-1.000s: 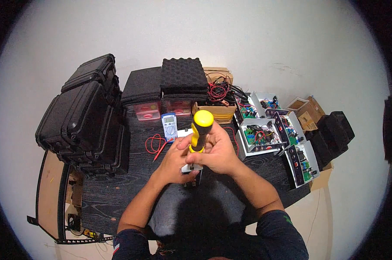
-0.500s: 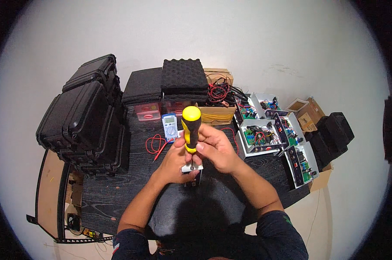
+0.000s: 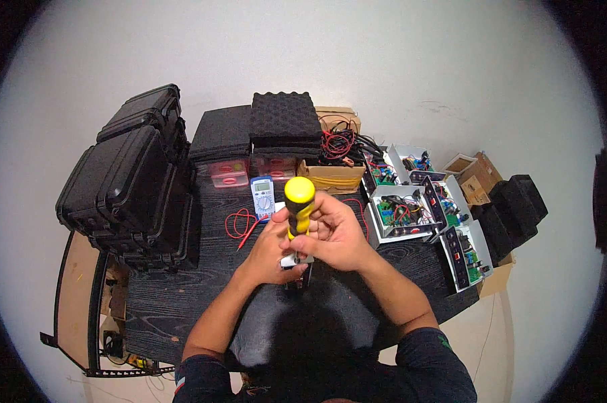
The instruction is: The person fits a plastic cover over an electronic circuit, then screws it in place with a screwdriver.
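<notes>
At the middle of the black wood-grain table [image 3: 216, 295], near its front edge, a yellow-and-black screwdriver [image 3: 299, 195] stands about upright, handle end toward the camera, over a small white-and-black unit [image 3: 298, 279]. Right hand [image 3: 340, 232] grips the screwdriver, thumb and fingers closed round the lower handle. Left hand [image 3: 268, 250] is closed on the unit, thumb across its near side, fingers by the screwdriver shaft; tip contact too hidden to tell. Just beyond left hand: digital multimeter [image 3: 263, 196], blue-edged with white face, red test probe [image 3: 248, 236] lying beside it. Behind, clear drawers with red fronts [image 3: 229, 173], flat black foam [image 3: 219, 131] and egg-crate foam [image 3: 284, 114] on top. Next to these, cardboard box [image 3: 333, 178] heaped with red and black cables [image 3: 339, 142]. Right side: open white enclosures [image 3: 405, 213] showing circuit boards and wiring, then black foam blocks [image 3: 508, 218] farther right. Left side: stacked black hard cases [image 3: 118, 181], latches and handles visible
</notes>
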The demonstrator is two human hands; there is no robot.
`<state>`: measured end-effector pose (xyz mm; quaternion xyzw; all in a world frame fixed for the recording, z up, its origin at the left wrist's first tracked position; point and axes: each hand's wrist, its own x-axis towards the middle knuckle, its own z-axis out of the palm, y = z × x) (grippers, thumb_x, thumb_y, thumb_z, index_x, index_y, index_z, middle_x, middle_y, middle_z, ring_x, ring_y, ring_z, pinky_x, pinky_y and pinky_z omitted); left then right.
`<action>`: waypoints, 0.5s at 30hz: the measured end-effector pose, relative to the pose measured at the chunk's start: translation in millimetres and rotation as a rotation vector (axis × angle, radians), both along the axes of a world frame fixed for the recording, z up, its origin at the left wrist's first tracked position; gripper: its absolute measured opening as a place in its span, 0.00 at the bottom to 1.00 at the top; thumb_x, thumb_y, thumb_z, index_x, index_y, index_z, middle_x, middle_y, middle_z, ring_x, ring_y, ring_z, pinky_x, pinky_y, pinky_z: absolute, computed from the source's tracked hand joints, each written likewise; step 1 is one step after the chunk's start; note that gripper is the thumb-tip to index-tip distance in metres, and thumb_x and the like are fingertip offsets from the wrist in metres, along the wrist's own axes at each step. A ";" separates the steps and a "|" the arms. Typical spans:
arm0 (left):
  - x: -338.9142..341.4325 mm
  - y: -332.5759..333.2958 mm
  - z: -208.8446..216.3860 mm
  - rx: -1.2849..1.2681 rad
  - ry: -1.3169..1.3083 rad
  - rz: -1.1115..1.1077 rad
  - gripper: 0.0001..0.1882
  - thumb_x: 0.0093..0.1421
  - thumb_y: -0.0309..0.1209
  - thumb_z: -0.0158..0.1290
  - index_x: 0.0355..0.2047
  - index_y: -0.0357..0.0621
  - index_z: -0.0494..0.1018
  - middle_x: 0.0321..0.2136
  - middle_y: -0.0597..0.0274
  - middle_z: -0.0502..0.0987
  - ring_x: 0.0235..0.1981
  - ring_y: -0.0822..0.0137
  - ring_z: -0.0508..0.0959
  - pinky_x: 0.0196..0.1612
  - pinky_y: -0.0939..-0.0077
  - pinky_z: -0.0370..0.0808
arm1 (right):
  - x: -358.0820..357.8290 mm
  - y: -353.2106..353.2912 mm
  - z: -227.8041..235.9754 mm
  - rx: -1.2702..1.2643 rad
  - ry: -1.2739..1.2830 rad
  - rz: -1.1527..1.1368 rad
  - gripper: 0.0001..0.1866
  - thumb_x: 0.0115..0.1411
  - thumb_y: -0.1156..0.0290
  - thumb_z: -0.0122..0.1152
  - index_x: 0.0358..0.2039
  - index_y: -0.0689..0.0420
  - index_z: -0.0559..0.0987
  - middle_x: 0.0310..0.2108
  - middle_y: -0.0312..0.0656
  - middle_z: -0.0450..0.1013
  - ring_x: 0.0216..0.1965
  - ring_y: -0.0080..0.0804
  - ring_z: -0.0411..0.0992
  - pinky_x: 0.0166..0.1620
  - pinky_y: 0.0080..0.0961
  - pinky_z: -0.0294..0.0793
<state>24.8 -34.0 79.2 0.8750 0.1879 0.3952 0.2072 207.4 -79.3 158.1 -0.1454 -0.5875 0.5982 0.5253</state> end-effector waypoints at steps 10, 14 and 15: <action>-4.8 4.3 -10.4 0.037 0.025 -0.021 0.34 0.41 0.32 0.68 0.54 0.51 0.78 0.58 0.54 0.76 0.62 0.44 0.71 0.64 0.45 0.66 | 10.7 3.2 3.0 0.064 -0.279 0.052 0.24 0.62 0.85 0.68 0.55 0.61 0.68 0.54 0.50 0.77 0.51 0.28 0.79 0.53 0.30 0.83; -1.9 7.5 -6.5 -0.007 0.021 -0.051 0.31 0.42 0.31 0.68 0.51 0.48 0.78 0.57 0.55 0.76 0.62 0.43 0.72 0.65 0.44 0.65 | -3.5 -1.5 0.9 0.042 -0.050 -0.095 0.24 0.61 0.85 0.68 0.55 0.60 0.69 0.54 0.47 0.76 0.49 0.25 0.77 0.54 0.28 0.82; -2.6 8.6 -8.2 -0.001 0.031 -0.060 0.31 0.42 0.31 0.68 0.51 0.48 0.78 0.57 0.55 0.76 0.62 0.43 0.72 0.65 0.43 0.65 | -2.3 -0.7 1.9 0.045 -0.074 -0.081 0.25 0.61 0.85 0.68 0.55 0.60 0.69 0.54 0.47 0.76 0.50 0.25 0.77 0.54 0.28 0.82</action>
